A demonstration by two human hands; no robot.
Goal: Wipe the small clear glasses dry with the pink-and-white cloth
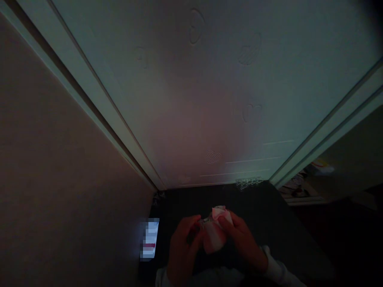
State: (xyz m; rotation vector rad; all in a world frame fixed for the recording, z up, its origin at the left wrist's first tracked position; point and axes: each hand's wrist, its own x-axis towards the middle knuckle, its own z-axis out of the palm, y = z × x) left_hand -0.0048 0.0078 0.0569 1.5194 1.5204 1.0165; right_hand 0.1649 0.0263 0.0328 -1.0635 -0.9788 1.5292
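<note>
Low in the dim view, my left hand has its thumb and fingers closed at a small clear or shiny part, too dark to name. My right hand pinches a crumpled white and pinkish cloth or tissue. Between the hands, a pale, rounded object hangs below the cloth; whether it is part of the cloth I cannot tell. Both hands are close together above a dark surface.
A lit, blurred screen lies left of my hands by the brownish wall. Ahead rises a pale panel with embossed hearts. A silvery chain-like strip lies at its foot. Assorted items show in an opening at right.
</note>
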